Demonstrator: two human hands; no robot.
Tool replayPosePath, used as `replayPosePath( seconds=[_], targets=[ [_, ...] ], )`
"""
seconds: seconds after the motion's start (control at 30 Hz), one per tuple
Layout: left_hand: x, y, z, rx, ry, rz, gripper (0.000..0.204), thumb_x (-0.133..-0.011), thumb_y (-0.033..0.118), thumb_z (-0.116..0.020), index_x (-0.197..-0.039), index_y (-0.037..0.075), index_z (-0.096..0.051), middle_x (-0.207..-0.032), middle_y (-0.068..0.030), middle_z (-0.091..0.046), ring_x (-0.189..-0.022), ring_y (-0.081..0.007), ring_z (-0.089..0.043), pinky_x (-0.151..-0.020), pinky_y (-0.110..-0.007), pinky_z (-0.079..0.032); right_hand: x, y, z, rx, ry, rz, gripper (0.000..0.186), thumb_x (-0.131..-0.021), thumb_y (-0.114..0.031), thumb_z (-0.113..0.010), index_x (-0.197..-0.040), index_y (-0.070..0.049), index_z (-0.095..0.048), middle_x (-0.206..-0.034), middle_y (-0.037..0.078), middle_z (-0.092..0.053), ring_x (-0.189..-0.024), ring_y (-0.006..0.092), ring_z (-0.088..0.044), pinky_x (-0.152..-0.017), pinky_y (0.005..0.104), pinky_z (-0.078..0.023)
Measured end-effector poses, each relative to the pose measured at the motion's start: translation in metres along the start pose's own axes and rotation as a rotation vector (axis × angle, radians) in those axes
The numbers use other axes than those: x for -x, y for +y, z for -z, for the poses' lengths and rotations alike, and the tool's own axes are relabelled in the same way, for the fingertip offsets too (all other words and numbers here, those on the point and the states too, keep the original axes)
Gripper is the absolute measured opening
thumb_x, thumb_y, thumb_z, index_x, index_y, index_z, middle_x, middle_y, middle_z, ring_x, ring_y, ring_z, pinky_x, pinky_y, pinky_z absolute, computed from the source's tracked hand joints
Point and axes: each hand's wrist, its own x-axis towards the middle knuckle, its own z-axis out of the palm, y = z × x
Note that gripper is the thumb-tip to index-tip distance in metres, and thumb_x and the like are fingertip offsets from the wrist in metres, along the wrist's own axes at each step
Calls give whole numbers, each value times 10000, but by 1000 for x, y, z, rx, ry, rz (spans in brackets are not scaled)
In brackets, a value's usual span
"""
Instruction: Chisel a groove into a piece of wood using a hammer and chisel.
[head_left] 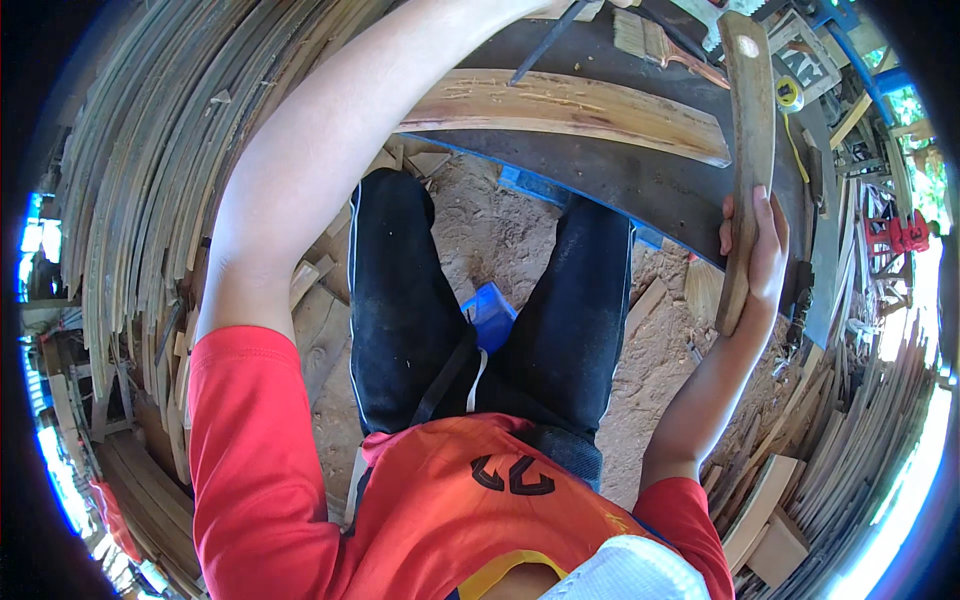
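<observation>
While the right hand (768, 258) was closed around the wooden bar (750, 130), beside the plank (580, 112), a loosened grip could perhaps let it strike the brush (656, 46); the left hand, out of view, I could not tell.

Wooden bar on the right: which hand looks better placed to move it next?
Probably the right hand: it already grips the wooden bar near its lower end. The left forearm reaches toward the top edge, and the left hand lies beyond the picture.
</observation>
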Motion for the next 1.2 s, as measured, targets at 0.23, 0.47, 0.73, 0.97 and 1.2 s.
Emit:
replayPosePath(
  seconds=[0.23,0.47,0.73,0.97,1.2],
  targets=[
    [1,0,-3,-156,9,47,343,-993,392,-657,-822,107,-574,-600,67,-403,-467,-49,-361,-405,-208,-304,1,-2,0,32,34,-3,352,-1053,-344,-537,-1097,1,-593,-821,79,-607,-518,123,-516,-461,255,-394],
    [-17,-32,-23,-96,-288,-37,576,-1032,618,-408,-959,79,-596,-616,57,-438,-446,-57,-403,-428,-228,-369,3,-5,-1,78,49,-18,354,-1037,-379,-557,-1056,-28,-593,-797,67,-592,-510,120,-513,-458,255,-395],
    [-18,-51,-32,-82,-298,-90,594,-1053,595,-389,-921,50,-585,-594,50,-417,-422,-49,-396,-454,-225,-370,1,-4,-2,61,69,-48,359,-1050,-366,-531,-1111,-16,-583,-798,76,-580,-503,126,-504,-455,259,-400],
    [-24,-63,-30,-96,-265,-86,613,-1051,589,-399,-937,33,-631,-565,44,-371,-415,-72,-396,-533,-247,-448,-3,-2,-6,58,80,-43,412,-1057,-371,-511,-1228,-1,-571,-818,76,-580,-509,124,-485,-456,257,-395],
    [-16,-61,-45,-77,-314,51,665,-1019,630,-445,-1046,-2,-651,-638,63,-409,-459,-27,-368,-407,-201,-308,-3,1,-3,61,100,-36,397,-1055,-375,-511,-1178,-2,-576,-819,79,-583,-523,125,-496,-456,259,-392]
  ],
)
